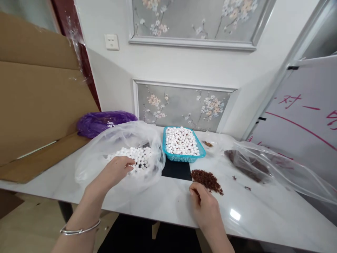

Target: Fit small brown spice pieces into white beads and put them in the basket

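My left hand (117,171) at white balls (143,156) in bag (91,163), right hand (206,203) by brown pile (206,179); fingers curled, can't tell if gripping.

- I see brown cardboard (39,91), propped up, far left
- purple plastic bag (100,121), crumpled, right beside the cardboard
- I get a white socket (112,42) on the wall (110,68)
- two framed flower panels (181,21), one above the other
- whiteboard (310,130) at right, red writing (290,100); I can't see all of it
- tan floor (28,225), lower left
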### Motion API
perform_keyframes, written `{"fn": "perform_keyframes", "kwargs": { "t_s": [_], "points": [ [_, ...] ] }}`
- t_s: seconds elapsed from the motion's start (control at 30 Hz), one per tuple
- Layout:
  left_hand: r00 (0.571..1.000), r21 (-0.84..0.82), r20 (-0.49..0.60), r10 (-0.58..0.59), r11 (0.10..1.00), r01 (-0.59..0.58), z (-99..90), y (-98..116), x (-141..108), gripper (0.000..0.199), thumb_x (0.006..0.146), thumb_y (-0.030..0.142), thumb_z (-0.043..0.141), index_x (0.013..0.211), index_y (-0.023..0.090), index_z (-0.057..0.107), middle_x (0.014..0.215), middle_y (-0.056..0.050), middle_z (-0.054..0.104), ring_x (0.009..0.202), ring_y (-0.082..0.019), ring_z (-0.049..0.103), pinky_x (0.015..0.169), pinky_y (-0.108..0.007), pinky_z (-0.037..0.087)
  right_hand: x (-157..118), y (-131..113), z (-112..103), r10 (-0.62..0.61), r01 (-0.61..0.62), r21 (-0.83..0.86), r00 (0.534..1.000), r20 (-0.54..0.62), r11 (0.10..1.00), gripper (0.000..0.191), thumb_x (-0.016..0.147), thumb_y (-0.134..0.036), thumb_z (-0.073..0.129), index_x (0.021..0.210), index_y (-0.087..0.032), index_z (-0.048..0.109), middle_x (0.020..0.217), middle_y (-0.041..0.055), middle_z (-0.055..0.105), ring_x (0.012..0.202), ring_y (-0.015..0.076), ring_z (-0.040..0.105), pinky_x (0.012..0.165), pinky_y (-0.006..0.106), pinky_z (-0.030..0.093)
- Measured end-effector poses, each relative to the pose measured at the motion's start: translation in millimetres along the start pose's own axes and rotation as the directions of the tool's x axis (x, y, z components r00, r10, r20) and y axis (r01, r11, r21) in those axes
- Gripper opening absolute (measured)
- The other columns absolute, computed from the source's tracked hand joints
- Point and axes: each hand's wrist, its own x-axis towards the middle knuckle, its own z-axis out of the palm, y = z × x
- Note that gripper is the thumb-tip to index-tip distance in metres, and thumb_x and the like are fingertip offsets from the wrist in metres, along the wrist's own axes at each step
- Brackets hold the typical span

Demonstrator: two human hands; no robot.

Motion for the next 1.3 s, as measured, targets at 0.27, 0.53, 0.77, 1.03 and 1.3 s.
{"fn": "perform_keyframes", "kwargs": {
  "t_s": [0.27, 0.53, 0.77, 1.03, 1.3],
  "points": [
    [0.998, 0.03, 0.05, 0.025, 0.999, -0.026, 17.4, 12, 2, 0.019, 0.071, 0.022, 0.048, 0.06, 0.021, 0.064, 0.069, -0.005, 0.066, 0.072, -0.023, 0.06, 0.066, -0.029, 0.038, 1, 4, -4, -0.008, 0.0, 0.161, 0.999, 0.044, 0.987, 0.022, 0.084, -0.021, 0.042, 0.091, -0.017, 0.062, 0.085, 0.007, 0.065, 0.074, 0.0165, 0.063, 0.062, 0.024, 0.051],
    [0.999, -0.273, -0.031, 0.043, 0.961, -0.05, 10.6, 23, -4, 0.02, 0.078, 0.031, 0.052, 0.086, 0.022, 0.069, 0.092, -0.007, 0.069, 0.082, -0.024, 0.06, 0.073, -0.032, 0.044, 2, 6, -5, 0.055, -0.067, 0.267, 0.997, 0.054, 0.961, 0.022, 0.086, -0.026, 0.046, 0.083, -0.018, 0.067, 0.09, 0.0086, 0.066, 0.075, 0.0171, 0.063, 0.058, 0.023, 0.049],
    [0.979, -0.913, 0.194, 0.062, 0.375, 0.158, 26.1, 67, -31, 0.021, 0.073, 0.029, 0.069, 0.092, 0.021, 0.07, 0.087, -0.004, 0.068, 0.084, -0.017, 0.062, 0.082, -0.027, 0.046, 2, 6, -7, 0.1, -0.124, 0.303, 0.99, 0.095, 0.945, 0.021, 0.086, -0.026, 0.047, 0.089, -0.017, 0.066, 0.086, 0.0076, 0.066, 0.073, 0.0177, 0.062, 0.065, 0.026, 0.05],
    [0.986, -0.974, 0.122, 0.115, 0.205, 0.097, 55.0, 91, -41, 0.015, 0.069, 0.018, 0.073, 0.083, 0.022, 0.073, 0.092, -0.002, 0.063, 0.081, -0.011, 0.054, 0.074, -0.019, 0.044, 2, -2, -10, 0.241, -0.27, 0.45, 0.963, 0.121, 0.851, 0.02, 0.084, -0.032, 0.049, 0.093, -0.017, 0.059, 0.079, 0.0066, 0.067, 0.064, 0.0172, 0.065, 0.063, 0.026, 0.053],
    [0.981, -0.971, 0.111, 0.156, 0.228, 0.073, 51.8, 99, -46, 0.021, 0.07, 0.015, 0.072, 0.088, 0.023, 0.066, 0.084, -0.001, 0.061, 0.077, -0.011, 0.053, 0.071, -0.018, 0.043, 3, -8, -15, 0.217, -0.267, 0.382, 0.962, 0.168, 0.885, 0.019, 0.086, -0.033, 0.047, 0.083, -0.019, 0.059, 0.071, 0.0029, 0.064, 0.063, 0.0162, 0.061, 0.062, 0.024, 0.049]
  ]
}}
